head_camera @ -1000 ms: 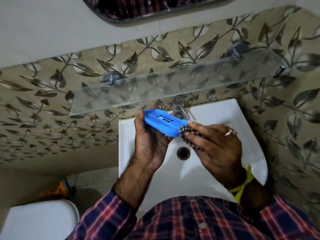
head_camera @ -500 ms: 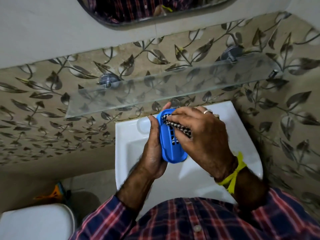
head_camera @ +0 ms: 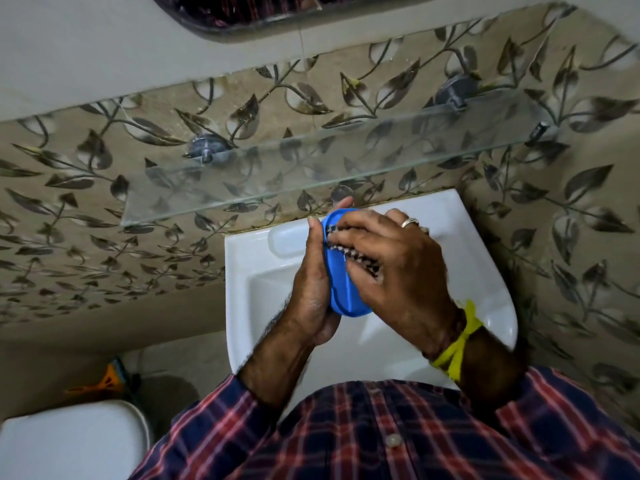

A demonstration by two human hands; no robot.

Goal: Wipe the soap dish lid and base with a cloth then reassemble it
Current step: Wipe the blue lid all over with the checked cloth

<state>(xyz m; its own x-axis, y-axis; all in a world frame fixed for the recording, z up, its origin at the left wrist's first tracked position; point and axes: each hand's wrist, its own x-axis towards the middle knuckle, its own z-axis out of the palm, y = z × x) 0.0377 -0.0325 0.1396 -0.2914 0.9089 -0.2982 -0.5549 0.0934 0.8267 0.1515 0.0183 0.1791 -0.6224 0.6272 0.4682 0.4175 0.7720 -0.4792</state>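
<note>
1. My right hand [head_camera: 394, 268] lies over the open face of the blue soap dish part [head_camera: 341, 289], fingers curled and pressing a checked cloth [head_camera: 349, 252] against the plastic. The cloth shows only as a dark-and-light strip under my fingertips.
2. My left hand [head_camera: 313, 292] grips that blue part from behind, palm along its back and thumb hooked over the upper rim. The piece stands nearly on edge, long axis running away from me.
3. I cannot tell whether this piece is the lid or the base; my hands hide most of it.
4. A ring [head_camera: 409, 222] sits on one right finger, and a yellow thread [head_camera: 457, 344] is tied around that wrist.
5. Both hands are above the white sink [head_camera: 249, 271], the dish held clear of the basin.
6. Above the sink runs a glass shelf [head_camera: 311, 174] fixed to a wall of leaf-patterned tiles [head_camera: 86, 202].
7. My plaid shirt [head_camera: 381, 434] fills the lower edge, and a white toilet lid [head_camera: 69, 441] sits at lower left.
</note>
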